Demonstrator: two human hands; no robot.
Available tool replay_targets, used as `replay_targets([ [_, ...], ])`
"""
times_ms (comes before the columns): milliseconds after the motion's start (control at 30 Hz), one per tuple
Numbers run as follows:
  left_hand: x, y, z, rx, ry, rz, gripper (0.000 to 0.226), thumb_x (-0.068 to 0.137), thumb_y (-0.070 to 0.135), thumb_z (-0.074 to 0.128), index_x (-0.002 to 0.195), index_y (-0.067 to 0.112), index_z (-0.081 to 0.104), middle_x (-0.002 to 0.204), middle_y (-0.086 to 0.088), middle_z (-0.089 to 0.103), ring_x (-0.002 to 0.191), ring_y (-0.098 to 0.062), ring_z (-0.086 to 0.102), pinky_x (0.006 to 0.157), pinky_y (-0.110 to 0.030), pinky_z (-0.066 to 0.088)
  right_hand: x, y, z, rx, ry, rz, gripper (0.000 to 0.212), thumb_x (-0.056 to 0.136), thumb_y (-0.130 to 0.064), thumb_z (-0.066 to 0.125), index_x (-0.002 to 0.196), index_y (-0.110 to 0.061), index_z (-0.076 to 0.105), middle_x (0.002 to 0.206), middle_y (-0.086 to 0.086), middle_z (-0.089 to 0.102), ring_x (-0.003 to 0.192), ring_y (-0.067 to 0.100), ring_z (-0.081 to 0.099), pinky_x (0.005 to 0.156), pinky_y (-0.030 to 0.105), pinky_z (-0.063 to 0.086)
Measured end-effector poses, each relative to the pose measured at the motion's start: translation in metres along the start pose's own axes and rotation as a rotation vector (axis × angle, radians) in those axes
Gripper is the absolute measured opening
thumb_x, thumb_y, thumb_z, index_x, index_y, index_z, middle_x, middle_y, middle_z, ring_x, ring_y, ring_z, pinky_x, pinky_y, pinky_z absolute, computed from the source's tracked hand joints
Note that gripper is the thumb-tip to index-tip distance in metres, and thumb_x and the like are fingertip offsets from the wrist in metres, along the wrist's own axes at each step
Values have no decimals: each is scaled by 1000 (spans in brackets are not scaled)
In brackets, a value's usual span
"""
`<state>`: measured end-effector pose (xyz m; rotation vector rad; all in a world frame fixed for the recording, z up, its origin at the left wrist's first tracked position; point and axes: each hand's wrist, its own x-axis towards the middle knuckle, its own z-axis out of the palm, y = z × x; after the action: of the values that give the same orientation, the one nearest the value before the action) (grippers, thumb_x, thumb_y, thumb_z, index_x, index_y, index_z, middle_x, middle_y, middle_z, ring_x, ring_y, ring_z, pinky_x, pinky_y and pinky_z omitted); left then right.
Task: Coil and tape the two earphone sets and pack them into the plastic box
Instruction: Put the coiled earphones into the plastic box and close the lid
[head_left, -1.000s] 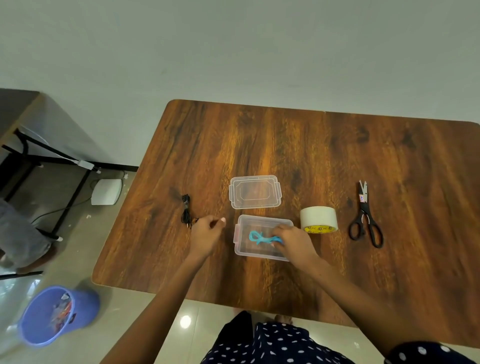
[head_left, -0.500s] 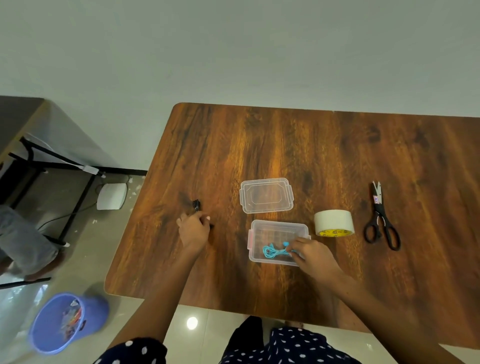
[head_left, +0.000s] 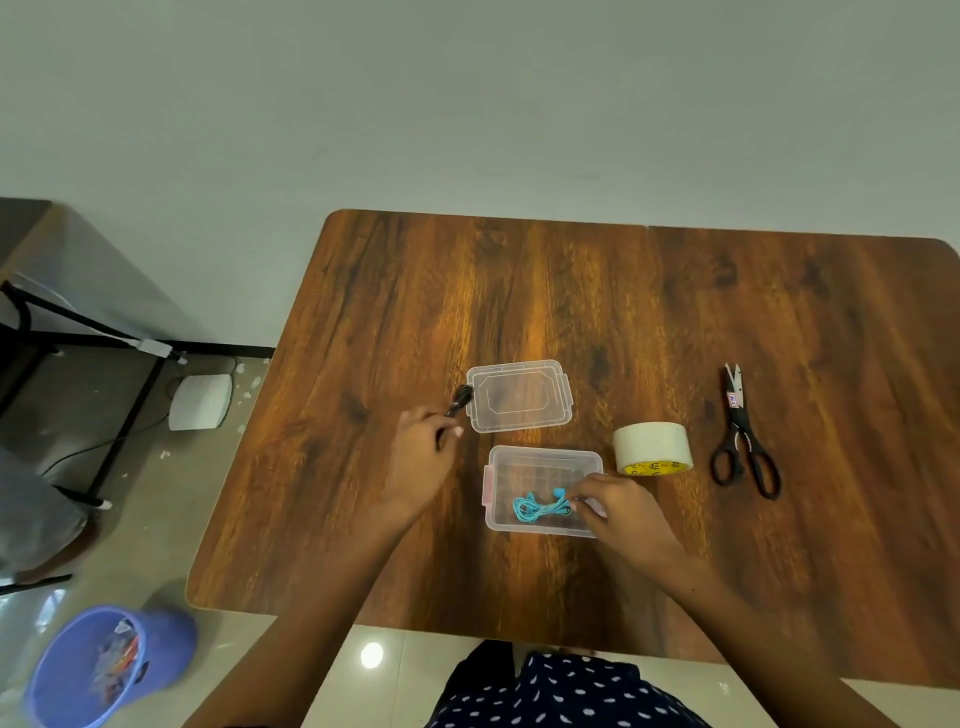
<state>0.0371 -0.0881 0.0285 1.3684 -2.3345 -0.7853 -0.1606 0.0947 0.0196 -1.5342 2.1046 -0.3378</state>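
Observation:
A clear plastic box (head_left: 540, 460) stands open on the wooden table (head_left: 623, 312), near its front edge. A coiled blue earphone set (head_left: 535, 508) lies inside it. My right hand (head_left: 621, 512) reaches over the box's right wall, fingertips pinched on the coil's right end. My left hand (head_left: 421, 457) is left of the box and grips a coiled black earphone set (head_left: 460, 399), whose end sticks up beside the left edge of the box's lid (head_left: 519, 396). The lid lies flat just behind the box.
A roll of pale tape (head_left: 652, 447) stands right of the box, and black scissors (head_left: 740, 441) lie further right. On the floor at the left are a blue bin (head_left: 98, 665), a black frame and a white device.
My left hand closed on the black earphones at the table's left and carried them right, toward the lid. My right hand stayed in the box with the blue coil.

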Motion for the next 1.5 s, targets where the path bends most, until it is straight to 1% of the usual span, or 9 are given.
replay_targets([
  [100,-7,30,1,-26,-93,251,20,92,16,60,108,11,71,113,-1,62,106,-7,46,83,-9,32,-2,2,-6,21,36,15,21,89,-20,63,108,-17,70,114,-1,70,102,9,64,72,5,42],
  [233,-18,53,15,16,-235,481,21,93,21,56,106,12,71,111,-1,64,104,-9,51,86,-16,36,-9,5,-12,25,45,33,18,89,-19,63,104,-17,71,111,-2,70,98,7,64,68,-1,34],
  [467,-18,54,47,346,-389,589,33,98,32,45,121,17,63,132,1,54,121,-12,43,101,-27,33,-15,11,-14,3,31,35,19,91,-23,59,107,-19,69,114,-3,68,100,8,63,66,0,32],
  [567,-16,50,48,304,-400,516,30,96,33,51,116,19,67,142,2,47,130,-13,39,110,-31,30,-15,11,-14,14,24,21,20,92,-23,59,108,-19,68,116,-3,67,101,8,62,67,0,33],
  [667,-13,43,41,95,-255,403,23,93,28,56,103,14,72,131,-3,56,120,-16,48,100,-31,40,-8,7,-17,58,51,16,19,90,-18,60,107,-15,69,112,-1,68,100,9,62,69,0,35],
  [767,-4,27,35,-111,-132,163,25,97,19,51,114,10,65,127,-9,59,121,-23,49,99,-33,38,11,0,-18,153,125,17,20,90,-6,57,107,-9,67,111,5,67,100,17,63,76,14,47],
  [1033,12,0,32,-571,-450,-372,51,100,36,40,146,16,32,153,-6,32,140,-24,32,112,-40,28,81,-9,-6,231,12,250,33,97,-9,43,130,-4,45,129,19,54,116,33,53,97,39,44],
  [1333,19,17,29,-805,-459,-421,36,102,39,27,129,27,47,148,-2,39,130,-13,38,106,-35,28,95,-9,-11,343,-30,320,40,99,-17,42,135,1,44,135,22,48,123,35,46,103,41,38],
  [1500,16,19,24,-759,-345,-396,41,97,21,50,136,8,47,135,-9,51,127,-23,47,104,-36,40,81,-13,-22,352,185,279,43,91,4,47,133,-2,49,126,20,48,108,29,55,95,27,39],
])
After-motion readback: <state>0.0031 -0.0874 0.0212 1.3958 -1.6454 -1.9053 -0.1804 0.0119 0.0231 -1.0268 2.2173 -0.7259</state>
